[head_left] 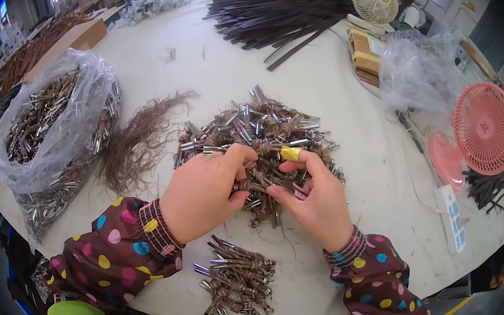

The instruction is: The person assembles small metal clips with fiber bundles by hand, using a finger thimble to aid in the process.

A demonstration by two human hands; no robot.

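Both hands meet over a heap of knotted brown cords with shiny metal tips, in the middle of the white table. My left hand is closed, its fingers curled round one knotted brown cord. Thumb and forefinger of my right hand pinch the same cord from the other side; yellow tape wraps that forefinger. The fingers partly hide the cord, and it blends with the heap behind it. Closer to me, between my forearms, lies a smaller group of similar knotted cords.
A clear plastic bag full of such cords stands at left, beside loose brown thread. Dark flat strips lie at the far side. At right are a pink fan, a power strip and plastic wrap. Other people sit around the table.
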